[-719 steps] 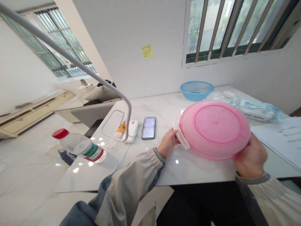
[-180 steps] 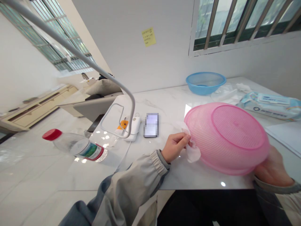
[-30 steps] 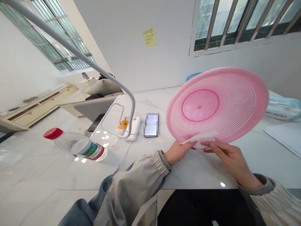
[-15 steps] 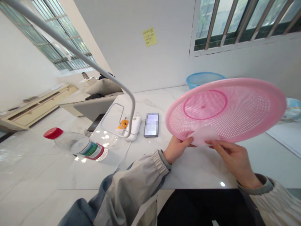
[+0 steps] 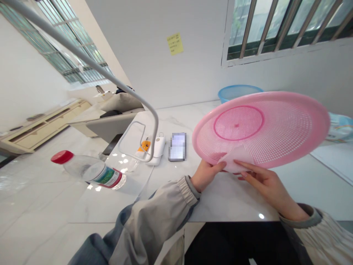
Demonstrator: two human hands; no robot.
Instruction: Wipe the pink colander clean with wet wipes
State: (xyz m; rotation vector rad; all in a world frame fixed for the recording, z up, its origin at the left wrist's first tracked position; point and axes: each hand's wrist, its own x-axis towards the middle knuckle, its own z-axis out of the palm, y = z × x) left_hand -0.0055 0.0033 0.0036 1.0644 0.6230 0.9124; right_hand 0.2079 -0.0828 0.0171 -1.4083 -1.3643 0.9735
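A round pink plastic mesh basket (image 5: 286, 125) is held tilted above the table, its inside facing me. My left hand (image 5: 205, 176) grips the near rim, thumb on top and fingers underneath. A thin white tissue or wipe (image 5: 235, 158) is folded over that rim, with its left side under my left thumb. Against the tissue's right side, my right hand (image 5: 266, 183) lays its index finger on top and its thumb lower at the rim. The tips of its other fingers are partly hidden.
A blue basket (image 5: 239, 91) stands behind by the wall. Left of the pink basket lie a phone (image 5: 178, 147) and a white power bank (image 5: 157, 151) with a cable. A red-capped water bottle (image 5: 91, 171) and a bent white stand arm (image 5: 132, 94) are farther left. A soft pack (image 5: 340, 127) sits right.
My right index finger has moved left and up over the tissue, and the hand's pinch has loosened slightly. The pink basket has shifted a little left.
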